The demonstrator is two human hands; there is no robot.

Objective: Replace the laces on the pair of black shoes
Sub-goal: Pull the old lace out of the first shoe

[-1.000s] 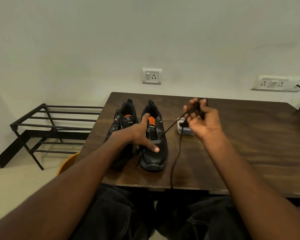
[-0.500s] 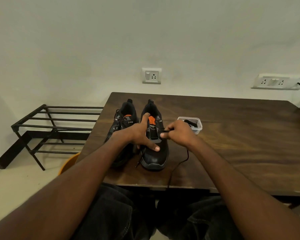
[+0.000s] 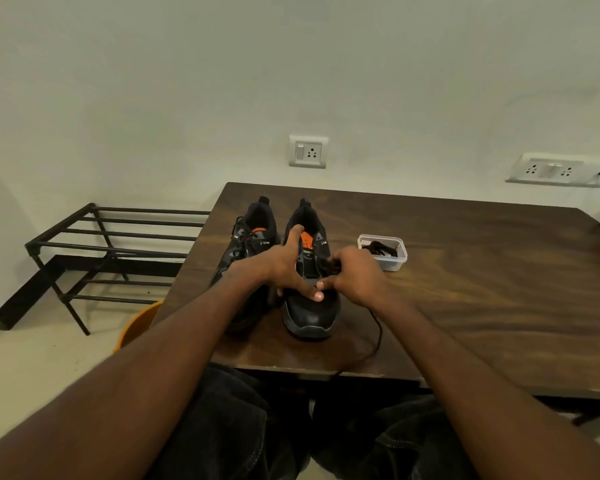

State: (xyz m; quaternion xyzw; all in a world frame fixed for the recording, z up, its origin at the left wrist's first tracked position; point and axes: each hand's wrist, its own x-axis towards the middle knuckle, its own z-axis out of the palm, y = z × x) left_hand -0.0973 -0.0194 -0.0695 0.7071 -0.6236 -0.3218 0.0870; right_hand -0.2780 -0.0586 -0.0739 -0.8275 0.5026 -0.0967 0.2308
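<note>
Head view: our left hand (image 3: 284,268) lies spread on the right shoe (image 3: 310,289), steadying it; beside it, our right hand (image 3: 355,277) pinches the soft, limp lace (image 3: 328,264), best held near its stiff tip.

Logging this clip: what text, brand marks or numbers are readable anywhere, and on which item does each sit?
None reads with certainty.
Left shoe: small white mark on the collar, too blurred to read.
Right shoe: small white mark beside the orange tongue, too small to read.
Wall sockets, plastic box, table: no lettering visible.
</note>
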